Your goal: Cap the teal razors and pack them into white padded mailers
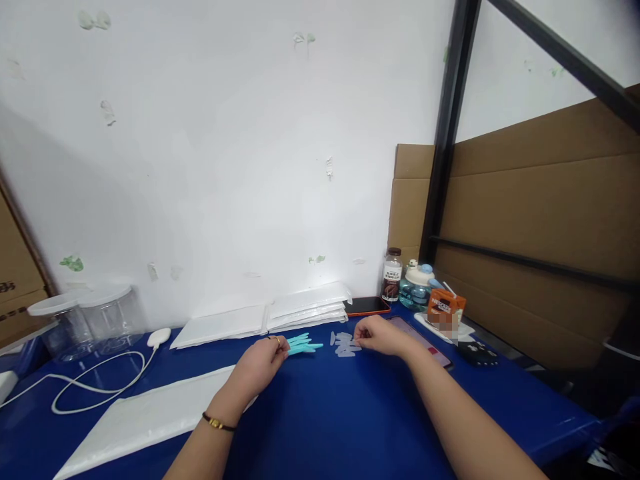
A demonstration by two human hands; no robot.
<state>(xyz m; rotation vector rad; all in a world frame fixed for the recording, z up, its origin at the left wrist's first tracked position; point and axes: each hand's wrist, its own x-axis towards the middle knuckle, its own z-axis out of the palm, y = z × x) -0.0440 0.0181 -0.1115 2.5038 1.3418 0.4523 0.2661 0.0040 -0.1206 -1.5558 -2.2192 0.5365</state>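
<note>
Both your left hand (257, 369), at slim turquoise plastic sticks (302, 347), and right hand (379, 337), at small translucent strips (344, 345), need light grips, their hold unclear.

You have two hands (257, 363), two lidded jars (107, 320), two piles of white packets (220, 323), one brown-capped bottle (392, 275), one orange carton (444, 307); several turquoise pieces (301, 344), several translucent pieces (344, 345), overlapping, exact counts unclear.
</note>
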